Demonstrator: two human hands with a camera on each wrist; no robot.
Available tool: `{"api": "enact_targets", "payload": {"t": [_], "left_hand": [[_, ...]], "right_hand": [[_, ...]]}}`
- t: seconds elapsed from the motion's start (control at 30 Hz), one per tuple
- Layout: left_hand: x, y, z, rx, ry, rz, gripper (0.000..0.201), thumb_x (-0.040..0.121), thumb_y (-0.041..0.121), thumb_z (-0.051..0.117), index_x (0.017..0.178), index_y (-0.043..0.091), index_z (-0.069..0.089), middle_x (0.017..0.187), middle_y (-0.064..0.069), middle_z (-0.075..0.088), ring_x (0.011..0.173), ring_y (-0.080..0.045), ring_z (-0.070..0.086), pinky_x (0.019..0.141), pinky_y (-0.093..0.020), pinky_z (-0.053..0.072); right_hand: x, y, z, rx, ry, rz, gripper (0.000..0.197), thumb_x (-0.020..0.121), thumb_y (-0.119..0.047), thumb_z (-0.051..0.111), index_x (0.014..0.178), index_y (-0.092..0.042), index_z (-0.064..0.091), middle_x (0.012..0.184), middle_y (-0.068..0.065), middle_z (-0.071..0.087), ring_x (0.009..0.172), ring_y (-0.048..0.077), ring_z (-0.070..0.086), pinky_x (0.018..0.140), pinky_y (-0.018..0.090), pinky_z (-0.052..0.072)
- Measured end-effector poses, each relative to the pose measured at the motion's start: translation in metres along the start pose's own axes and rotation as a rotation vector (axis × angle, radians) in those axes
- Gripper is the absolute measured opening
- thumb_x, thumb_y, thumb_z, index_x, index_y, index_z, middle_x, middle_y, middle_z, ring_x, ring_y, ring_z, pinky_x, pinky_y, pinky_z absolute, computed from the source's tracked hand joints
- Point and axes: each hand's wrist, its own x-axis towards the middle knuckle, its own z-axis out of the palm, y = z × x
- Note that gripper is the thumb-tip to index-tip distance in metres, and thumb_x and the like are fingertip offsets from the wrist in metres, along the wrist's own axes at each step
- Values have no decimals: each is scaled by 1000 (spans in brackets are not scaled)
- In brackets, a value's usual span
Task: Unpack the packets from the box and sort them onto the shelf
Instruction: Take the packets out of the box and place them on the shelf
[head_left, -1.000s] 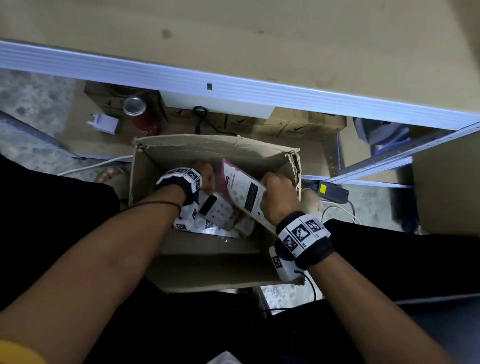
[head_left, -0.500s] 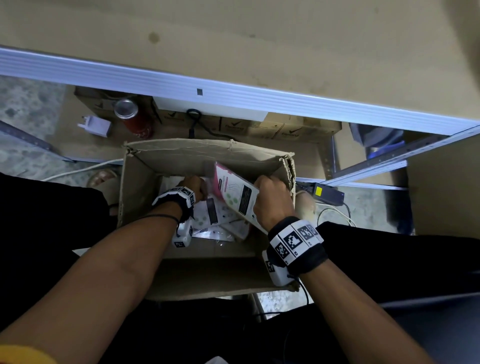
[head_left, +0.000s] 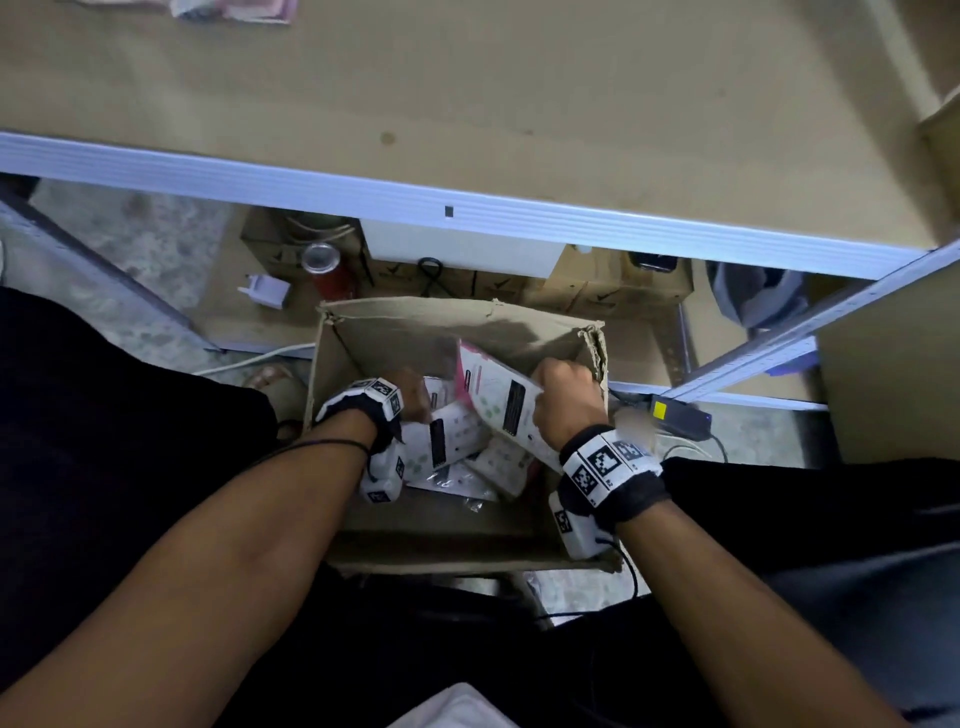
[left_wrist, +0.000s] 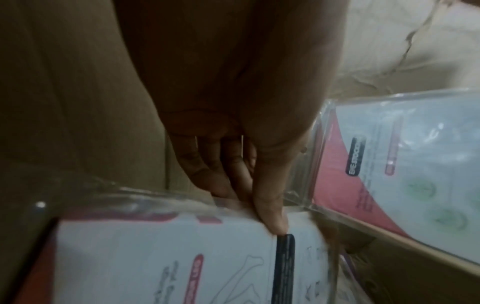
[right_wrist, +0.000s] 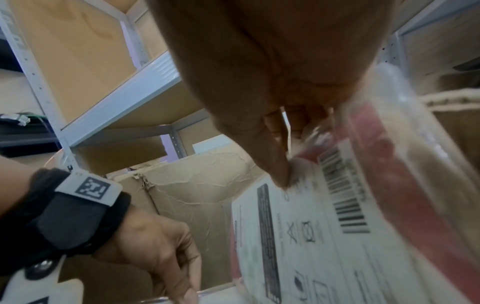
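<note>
An open cardboard box (head_left: 447, 322) sits on the floor between my knees, with several white and pink packets in clear wrap inside. My right hand (head_left: 563, 402) grips one packet (head_left: 498, 400) by its edge and holds it tilted above the others; its barcode side (right_wrist: 337, 205) shows in the right wrist view. My left hand (head_left: 413, 397) reaches down into the box and pinches the top edge of another packet (left_wrist: 168, 257) with thumb and fingers. That packet (head_left: 441, 441) still lies among the rest.
The tan shelf board (head_left: 467, 104) with its pale metal rim (head_left: 415, 202) runs across above the box. Under it stand flat cartons, a red can (head_left: 324, 270) and a white plug (head_left: 265, 293). A black adapter (head_left: 678, 415) lies right of the box.
The head view has tilted, so more of the shelf shows. My left hand has gone deeper into the box onto a packet. The right hand keeps holding its tilted packet.
</note>
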Motion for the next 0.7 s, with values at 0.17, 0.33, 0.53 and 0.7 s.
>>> {"api": "enact_targets", "payload": {"t": [0.17, 0.33, 0.53, 0.7], "left_hand": [[-27, 0, -14, 80, 81, -45, 39, 74, 34, 84, 102, 8, 79, 105, -8, 76, 96, -25, 70, 87, -34, 57], [-61, 9, -31, 151, 123, -49, 26, 70, 35, 87, 77, 12, 77, 89, -7, 75, 83, -21, 72, 72, -29, 58], [-104, 21, -63, 148, 118, 75, 19, 79, 13, 82, 93, 1, 78, 100, -13, 77, 55, 4, 56, 49, -4, 41], [-151, 50, -104, 60, 250, 62, 19, 80, 18, 80, 92, 3, 79, 68, 2, 76, 50, -1, 60, 52, -18, 47]], "right_hand": [[-8, 5, -6, 69, 41, 0, 20, 86, -4, 59, 103, -11, 68, 110, 14, 66, 104, 31, 61, 90, 34, 52], [-32, 7, -20, 150, 112, 2, 15, 80, -6, 70, 82, -20, 76, 91, 7, 73, 84, 21, 63, 73, 21, 47], [-66, 2, -56, 208, 249, -66, 13, 77, -9, 74, 86, -19, 77, 94, 5, 74, 94, 24, 67, 86, 33, 56], [-92, -3, -98, 256, 395, -119, 13, 76, -11, 78, 88, -16, 77, 94, 7, 73, 98, 25, 65, 90, 36, 54]]}}
